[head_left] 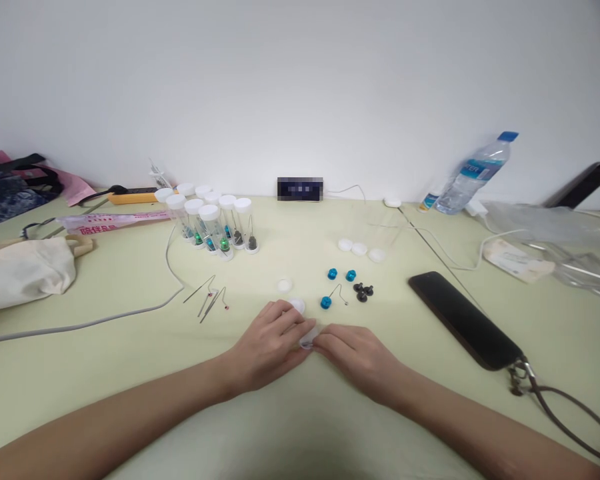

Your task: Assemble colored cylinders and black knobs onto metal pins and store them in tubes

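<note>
My left hand [275, 339] is closed around a small clear plastic tube [308, 341] just above the table, its open round end turned towards me. The fingertips of my right hand [359, 358] are pinched together at the rim of that end; what they hold is hidden. A white cap [296, 306] shows just behind my left fingers, and another white cap [285, 285] lies farther back. Beyond my right hand is a blue knob [326, 303] with a bent wire [338, 293] beside it. Two more blue knobs [351, 275] and several black pegs [363, 292] lie behind it.
Several white-capped tubes [210, 230] with small parts inside stand at back left. Thin metal rods [211, 303] lie left of centre. Clear tubes on white caps [359, 249] stand at back right. A phone [463, 320] with a strap lies right; a water bottle [475, 175] leans behind.
</note>
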{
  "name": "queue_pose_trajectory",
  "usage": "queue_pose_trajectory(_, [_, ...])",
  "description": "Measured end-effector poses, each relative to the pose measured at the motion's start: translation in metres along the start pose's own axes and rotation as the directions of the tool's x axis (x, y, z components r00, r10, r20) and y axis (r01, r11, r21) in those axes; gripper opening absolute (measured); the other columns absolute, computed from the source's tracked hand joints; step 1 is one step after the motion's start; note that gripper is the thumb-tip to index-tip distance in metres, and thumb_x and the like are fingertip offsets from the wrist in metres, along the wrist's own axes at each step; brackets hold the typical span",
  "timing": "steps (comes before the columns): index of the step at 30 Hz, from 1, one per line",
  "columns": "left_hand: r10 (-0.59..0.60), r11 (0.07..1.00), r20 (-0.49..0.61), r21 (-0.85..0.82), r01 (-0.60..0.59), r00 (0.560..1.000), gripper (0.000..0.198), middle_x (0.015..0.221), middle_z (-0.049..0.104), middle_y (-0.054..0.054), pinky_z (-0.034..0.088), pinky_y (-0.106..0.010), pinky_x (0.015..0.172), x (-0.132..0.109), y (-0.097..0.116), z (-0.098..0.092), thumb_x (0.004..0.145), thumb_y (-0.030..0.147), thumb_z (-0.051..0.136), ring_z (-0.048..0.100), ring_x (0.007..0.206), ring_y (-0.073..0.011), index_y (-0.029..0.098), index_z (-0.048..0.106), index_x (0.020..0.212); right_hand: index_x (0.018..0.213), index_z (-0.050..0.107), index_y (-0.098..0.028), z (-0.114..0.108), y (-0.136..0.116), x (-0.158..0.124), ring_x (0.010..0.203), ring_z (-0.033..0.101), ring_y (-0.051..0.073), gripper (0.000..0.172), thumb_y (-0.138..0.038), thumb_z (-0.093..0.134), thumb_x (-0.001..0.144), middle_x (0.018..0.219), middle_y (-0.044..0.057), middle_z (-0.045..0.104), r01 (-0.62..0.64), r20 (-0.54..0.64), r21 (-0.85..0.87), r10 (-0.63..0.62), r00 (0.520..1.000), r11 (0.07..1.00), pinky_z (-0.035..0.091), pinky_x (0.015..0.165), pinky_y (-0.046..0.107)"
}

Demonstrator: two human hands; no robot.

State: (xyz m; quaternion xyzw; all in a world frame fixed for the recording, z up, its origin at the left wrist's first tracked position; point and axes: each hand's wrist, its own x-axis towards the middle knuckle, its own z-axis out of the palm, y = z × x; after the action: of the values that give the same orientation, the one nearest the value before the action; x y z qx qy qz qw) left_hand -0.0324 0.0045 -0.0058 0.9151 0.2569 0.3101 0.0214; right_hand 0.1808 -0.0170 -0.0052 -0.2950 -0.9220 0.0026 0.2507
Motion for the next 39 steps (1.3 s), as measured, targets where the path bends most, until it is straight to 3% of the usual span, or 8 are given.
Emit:
queue_pose_trajectory(10, [-0.025, 0.998, -0.006, 0.056, 0.025, 1.000, 0.031, 0.095, 0.064, -0.008, 0.047, -0.039, 0.079, -0.0014, 0.0011, 0.0016, 0.087, 0.020, 0.056, 0.052, 0.089, -0.0223, 0.017, 0.051, 0.117, 0.095, 0.057, -0.013, -0.0064, -0.0007, 0.0018, 0.063, 0.054, 0.015, 0.019, -0.009, 0.039, 0.094, 0.074, 0.004, 0.061, 0.060, -0.010, -0.071, -0.061, 0.998, 0.996, 0.046, 0.055, 0.026])
queue_pose_trajectory(17, [-0.035, 0.996, -0.021, 0.077, 0.037, 0.999, 0.027, 0.090, 0.064, -0.007, 0.046, -0.037, 0.076, 0.0005, 0.0018, 0.0006, 0.087, 0.020, 0.055, 0.054, 0.087, -0.0214, 0.018, 0.053, 0.114, 0.100, 0.058, -0.011, -0.0066, 0.0003, -0.0009, 0.070, 0.059, 0.018, 0.017, -0.008, 0.043, 0.092, 0.081, 0.007, 0.063, 0.053, -0.011, -0.081, -0.054, 0.998, 0.995, 0.049, 0.061, 0.029])
queue_pose_trajectory(39, [-0.052, 0.995, -0.015, 0.081, 0.053, 0.999, 0.025, 0.091, 0.063, -0.007, 0.044, -0.037, 0.075, 0.0003, 0.0008, 0.0001, 0.088, 0.022, 0.053, 0.052, 0.087, -0.0222, 0.018, 0.053, 0.113, 0.093, 0.060, -0.011, -0.0082, -0.0039, 0.0007, 0.069, 0.060, 0.019, 0.021, -0.004, 0.040, 0.091, 0.078, 0.009, 0.063, 0.104, -0.030, -0.172, -0.111, 0.993, 0.980, 0.051, 0.059, 0.030])
